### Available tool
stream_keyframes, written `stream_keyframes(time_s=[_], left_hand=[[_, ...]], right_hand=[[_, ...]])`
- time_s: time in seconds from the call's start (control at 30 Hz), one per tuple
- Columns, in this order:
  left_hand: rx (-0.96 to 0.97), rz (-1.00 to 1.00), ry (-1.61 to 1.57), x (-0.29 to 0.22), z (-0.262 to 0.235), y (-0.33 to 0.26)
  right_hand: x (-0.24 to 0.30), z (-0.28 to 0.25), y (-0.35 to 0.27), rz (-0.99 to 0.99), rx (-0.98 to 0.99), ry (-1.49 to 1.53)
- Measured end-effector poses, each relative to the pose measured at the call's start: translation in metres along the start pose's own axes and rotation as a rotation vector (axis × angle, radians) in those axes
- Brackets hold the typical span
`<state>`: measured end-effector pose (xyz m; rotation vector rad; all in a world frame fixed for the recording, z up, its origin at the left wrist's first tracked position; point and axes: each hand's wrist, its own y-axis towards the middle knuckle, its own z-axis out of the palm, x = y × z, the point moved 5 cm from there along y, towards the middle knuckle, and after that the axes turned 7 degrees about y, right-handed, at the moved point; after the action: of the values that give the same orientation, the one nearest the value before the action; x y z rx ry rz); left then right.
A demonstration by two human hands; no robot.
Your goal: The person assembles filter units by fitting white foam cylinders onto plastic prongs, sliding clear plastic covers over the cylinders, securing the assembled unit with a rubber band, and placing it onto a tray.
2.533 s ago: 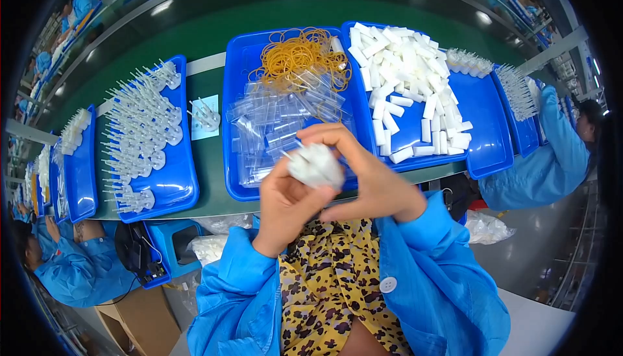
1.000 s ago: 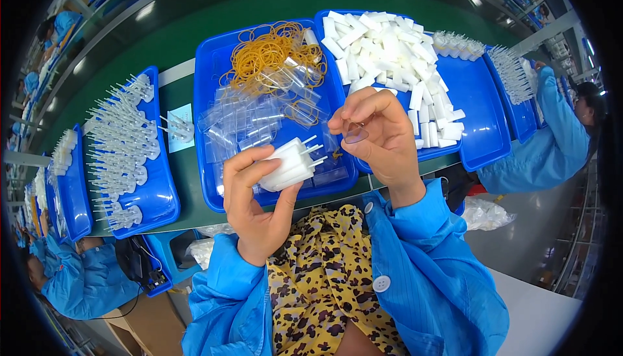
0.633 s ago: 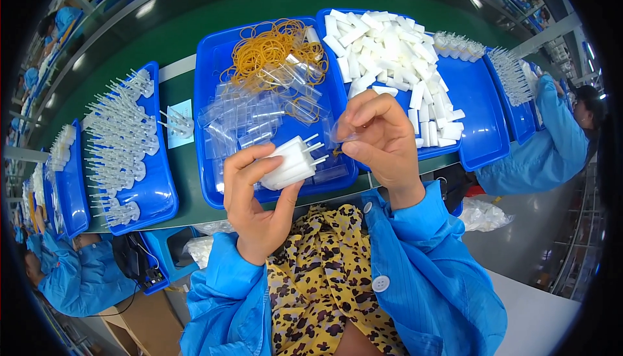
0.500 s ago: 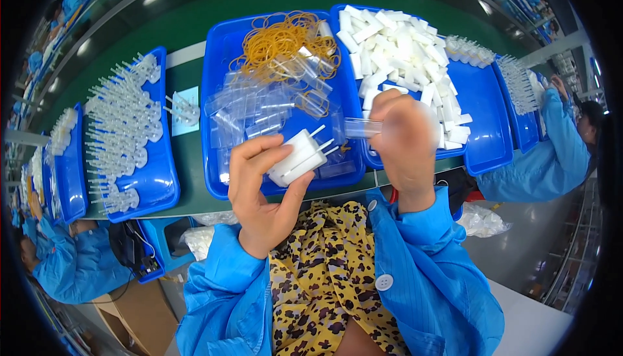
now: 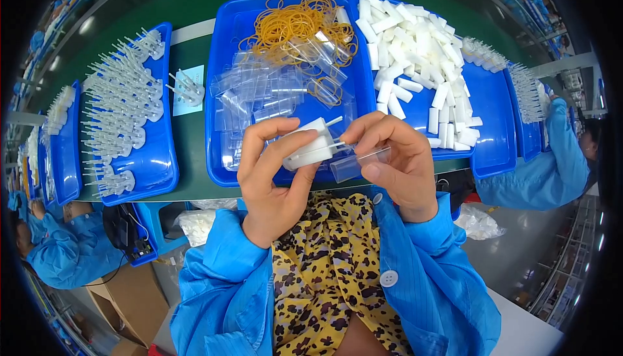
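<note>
Green counter runs under everything, with the middle blue tray as the landmark. Right of that tray sits a second blue tray heaped with white foam blocks; left of it, a third blue tray carries rows of white pronged pieces. At the far end of the middle tray lies a tangle of yellow rubber bands, and nearer its centre a spread of clear plastic sleeves.

Just at the near rim of the middle tray, the left hand grips a white bundle with thin stems poking out rightward. The right hand pinches one clear sleeve between thumb and fingers, its open end just beside the stems.

Half a second ago the right hand was still coming back from the tray with the sleeve; now both hands have met, so the sleeve looks lined up to go over the bundle.
</note>
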<state>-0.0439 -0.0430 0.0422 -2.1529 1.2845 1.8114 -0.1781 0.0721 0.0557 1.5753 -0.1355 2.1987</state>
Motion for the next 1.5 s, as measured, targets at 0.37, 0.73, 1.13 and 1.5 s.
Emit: stream_keyframes(time_s=[0.37, 0.73, 1.13, 1.5], left_hand=[[0.133, -0.109, -0.203, 0.011, 0.009, -0.006], [0.282, -0.254, -0.563, 0.017, 0.014, -0.008], [0.145, -0.291, -0.592, 0.029, 0.011, -0.008], [0.136, -0.299, -0.569, 0.024, 0.015, -0.006]], right_hand=[[-0.014, -0.003, 0.0, 0.082, -0.093, 0.16], [-0.016, -0.008, -0.001, 0.037, -0.17, 0.232], [-0.002, -0.001, -0.01, -0.019, -0.172, -0.003], [0.002, 0.02, -0.003, -0.083, -0.194, -0.841]])
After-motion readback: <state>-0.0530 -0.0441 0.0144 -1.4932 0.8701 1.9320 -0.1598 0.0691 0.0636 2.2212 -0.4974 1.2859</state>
